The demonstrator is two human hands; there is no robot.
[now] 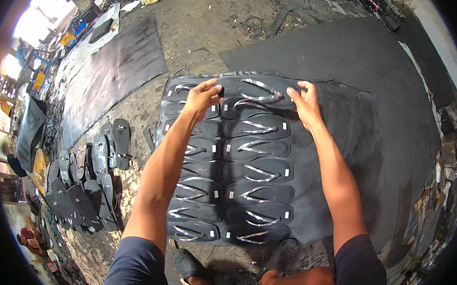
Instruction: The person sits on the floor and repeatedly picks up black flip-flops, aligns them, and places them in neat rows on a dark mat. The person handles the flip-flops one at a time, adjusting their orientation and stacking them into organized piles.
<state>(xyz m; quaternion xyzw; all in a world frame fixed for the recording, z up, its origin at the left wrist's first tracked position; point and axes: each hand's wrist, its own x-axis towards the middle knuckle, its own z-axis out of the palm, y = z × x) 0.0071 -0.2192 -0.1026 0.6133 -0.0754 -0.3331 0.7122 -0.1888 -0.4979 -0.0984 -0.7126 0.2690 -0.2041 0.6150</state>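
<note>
Sandals (258,150) line black sheet (314,189) to far edge, layout seemingly nearly done; left hand (202,100), right hand (307,106) part-open, hold unclear.

The sandals (257,150) are black and flat, with shiny, patterned V-shaped straps. They lie sideways, soles down, in two close columns. In the right column, toes point left and right by turns; its farthest sandal (251,89) points right.
</note>
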